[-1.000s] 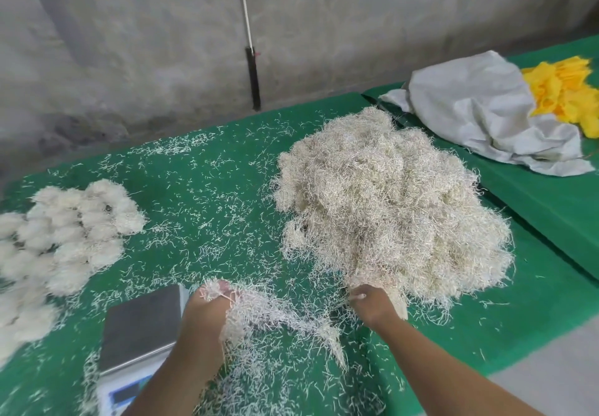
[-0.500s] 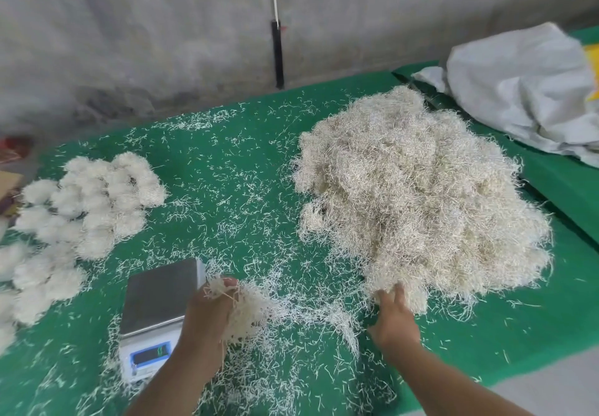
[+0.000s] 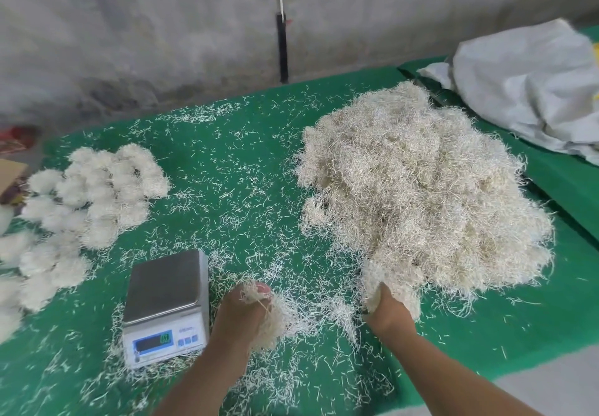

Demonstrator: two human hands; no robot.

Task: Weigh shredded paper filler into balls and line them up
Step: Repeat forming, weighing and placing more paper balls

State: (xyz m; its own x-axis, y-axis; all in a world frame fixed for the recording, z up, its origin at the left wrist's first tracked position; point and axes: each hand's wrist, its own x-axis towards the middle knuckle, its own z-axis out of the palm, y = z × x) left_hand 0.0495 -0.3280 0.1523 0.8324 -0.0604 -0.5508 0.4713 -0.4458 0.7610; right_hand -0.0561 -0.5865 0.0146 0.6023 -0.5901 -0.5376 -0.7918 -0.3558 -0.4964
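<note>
A big heap of cream shredded paper lies on the right of the green table. My right hand grips a tuft at the heap's near edge. My left hand holds a small clump of shreds just right of the digital scale, whose steel pan is bare. Several finished white balls are grouped in rows at the far left.
Loose shreds are scattered all over the green cloth. A grey sack lies at the back right on a second green table. A grey wall with a black-handled pole stands behind. The table's front edge runs at the lower right.
My right hand went from open at the heap's edge to gripping a tuft of it. The view swung left and down, so the scale shows fully. My left hand keeps its clump.
</note>
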